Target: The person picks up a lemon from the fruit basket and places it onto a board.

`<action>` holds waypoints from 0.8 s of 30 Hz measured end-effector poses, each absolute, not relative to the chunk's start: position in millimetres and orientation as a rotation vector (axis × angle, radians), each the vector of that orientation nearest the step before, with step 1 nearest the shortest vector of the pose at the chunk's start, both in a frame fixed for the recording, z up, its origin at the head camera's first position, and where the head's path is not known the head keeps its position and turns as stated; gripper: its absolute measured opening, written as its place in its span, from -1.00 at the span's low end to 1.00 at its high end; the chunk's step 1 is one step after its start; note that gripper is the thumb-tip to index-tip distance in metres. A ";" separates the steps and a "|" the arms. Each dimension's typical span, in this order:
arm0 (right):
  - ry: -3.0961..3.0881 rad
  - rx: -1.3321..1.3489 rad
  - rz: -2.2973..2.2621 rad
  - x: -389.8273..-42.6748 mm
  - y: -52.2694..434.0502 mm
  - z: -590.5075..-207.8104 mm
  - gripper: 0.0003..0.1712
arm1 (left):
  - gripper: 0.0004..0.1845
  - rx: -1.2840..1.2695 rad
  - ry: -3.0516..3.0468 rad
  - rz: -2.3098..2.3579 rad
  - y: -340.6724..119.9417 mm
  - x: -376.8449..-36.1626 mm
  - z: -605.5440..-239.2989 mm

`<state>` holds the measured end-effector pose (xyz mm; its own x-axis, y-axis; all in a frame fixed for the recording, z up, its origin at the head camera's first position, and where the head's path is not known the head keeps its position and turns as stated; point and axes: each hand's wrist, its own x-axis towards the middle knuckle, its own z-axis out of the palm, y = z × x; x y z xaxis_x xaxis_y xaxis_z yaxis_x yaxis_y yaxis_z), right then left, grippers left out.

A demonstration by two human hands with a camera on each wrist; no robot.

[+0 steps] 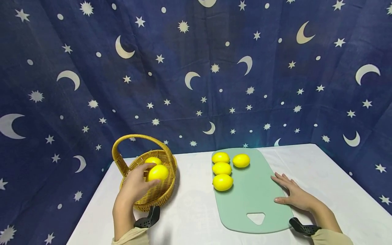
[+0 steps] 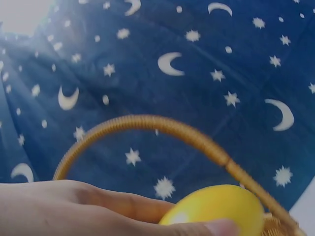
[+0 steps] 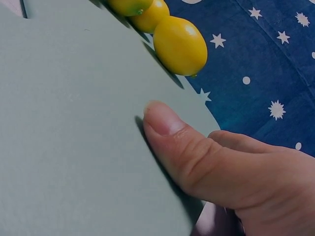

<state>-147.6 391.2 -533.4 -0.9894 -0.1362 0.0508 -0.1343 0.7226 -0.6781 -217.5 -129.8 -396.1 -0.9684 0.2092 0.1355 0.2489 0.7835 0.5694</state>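
My left hand (image 1: 137,183) grips a yellow lemon (image 1: 157,172) over the woven basket (image 1: 159,197), under its arched handle (image 1: 139,137). The left wrist view shows that lemon (image 2: 216,209) held between thumb and fingers, with the handle (image 2: 162,125) curving above. Another lemon (image 1: 153,160) lies inside the basket. Several lemons (image 1: 222,168) sit at the far left of the pale green cutting board (image 1: 254,194). My right hand (image 1: 292,194) rests flat on the board's right edge, fingers straight; its thumb (image 3: 170,125) presses on the board (image 3: 74,137).
A white table (image 1: 190,211) carries the basket and the board. A dark blue cloth with moons and stars (image 1: 196,68) hangs behind and along both sides. The board has a triangular hole (image 1: 256,217) at its near end.
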 end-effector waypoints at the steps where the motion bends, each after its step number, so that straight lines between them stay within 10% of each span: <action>1: 2.910 -0.229 -1.151 -147.9 390.8 -533.3 0.05 | -0.40 -0.398 -2.903 -0.941 -128.3 -215.3 -393.2; 24: 2.891 -0.269 -1.200 -148.5 393.3 -537.1 0.01 | -0.42 -1.055 -2.650 -1.017 21.9 -215.8 -416.8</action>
<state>-148.5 393.3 -537.1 -0.9853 -0.1578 0.0655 -0.1578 0.6935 -0.7029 -215.8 21.9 -416.8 -0.7516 0.5696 0.3327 0.6460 0.5333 0.5462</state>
